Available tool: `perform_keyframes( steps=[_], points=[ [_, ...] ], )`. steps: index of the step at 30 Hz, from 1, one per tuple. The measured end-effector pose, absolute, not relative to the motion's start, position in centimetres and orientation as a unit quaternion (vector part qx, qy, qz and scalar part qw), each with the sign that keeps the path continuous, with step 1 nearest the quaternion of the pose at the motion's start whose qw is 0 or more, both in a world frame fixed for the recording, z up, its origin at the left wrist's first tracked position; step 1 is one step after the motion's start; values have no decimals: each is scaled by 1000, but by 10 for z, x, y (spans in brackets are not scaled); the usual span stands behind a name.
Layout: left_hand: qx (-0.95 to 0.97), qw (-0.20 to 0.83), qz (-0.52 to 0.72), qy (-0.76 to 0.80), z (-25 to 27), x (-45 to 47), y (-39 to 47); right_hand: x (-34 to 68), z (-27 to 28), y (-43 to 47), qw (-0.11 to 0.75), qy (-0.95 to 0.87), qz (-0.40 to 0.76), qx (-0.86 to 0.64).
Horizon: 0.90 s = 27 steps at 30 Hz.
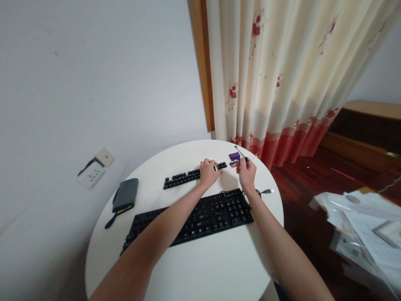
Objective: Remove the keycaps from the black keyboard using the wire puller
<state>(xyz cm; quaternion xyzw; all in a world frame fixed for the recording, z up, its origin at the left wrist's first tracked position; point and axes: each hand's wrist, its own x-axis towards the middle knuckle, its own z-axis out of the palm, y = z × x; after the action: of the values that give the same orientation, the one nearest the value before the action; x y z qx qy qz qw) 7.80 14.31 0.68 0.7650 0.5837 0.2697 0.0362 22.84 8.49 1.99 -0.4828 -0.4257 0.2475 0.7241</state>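
Note:
My left hand (209, 171) is over a row of loose black keycaps (181, 179) at the back of the round table. Its fingers are bent together, with a small black-and-white piece (215, 168) at the fingertips, too small to name. To the right, my right hand (247, 172) is closed on a small black-handled tool (246, 159); thin wires stick out from it. A few keycaps (233, 162) lie beside its fingers. In front of both hands is a black keyboard (216, 214), partly covered by my left forearm; many of its upper keys look bare.
The round white table (213, 271) stands against the wall. A purple cloth (234, 156) and a thin brush (239, 151) lie at its back right. A USB plug (267, 191) rests near the right edge, a grey pouch (125, 194) at left. Papers (369, 225) are beyond, right.

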Motion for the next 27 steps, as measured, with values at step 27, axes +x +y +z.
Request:
perform_keyframes(
  steps=[27],
  points=[
    [815,206,290,458,10,13,0,216,35,48,247,-787,489,-283]
  ],
)
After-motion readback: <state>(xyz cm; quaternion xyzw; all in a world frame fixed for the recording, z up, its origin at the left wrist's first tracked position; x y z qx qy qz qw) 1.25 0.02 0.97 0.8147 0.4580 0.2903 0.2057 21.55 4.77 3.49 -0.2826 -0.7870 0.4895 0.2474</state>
